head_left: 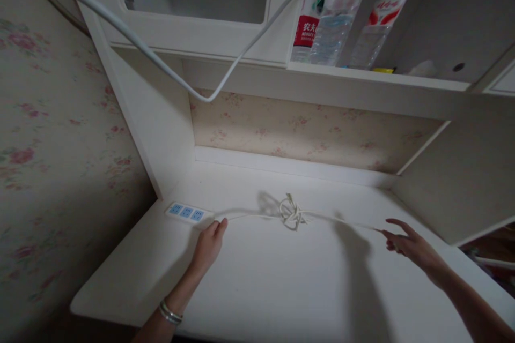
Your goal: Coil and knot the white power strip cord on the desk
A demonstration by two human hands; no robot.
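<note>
Two hands hold one white cord (341,218) stretched across the worktop (281,289). The left hand (209,244) has its grip pinched on the cord just beside the power strip (185,212), which lies near the worktop's left rear corner with its blue-faced sockets up. The right hand (408,241) holds the cord's other stretch in a fingertip grip near the right edge, its other fingers spread above. Between the hands, toward the rear edge, the cord is bunched into a loose knot (293,211) raised slightly off the surface, with its shadow behind. A bracelet (170,312) circles the left wrist. Above, a thicker white cable (161,61) sags across the cabinet front, and plastic water bottles (333,16) with red labels stand on the upper shelf (378,76). Floral wallpaper (48,150) covers the wall at the left.
</note>
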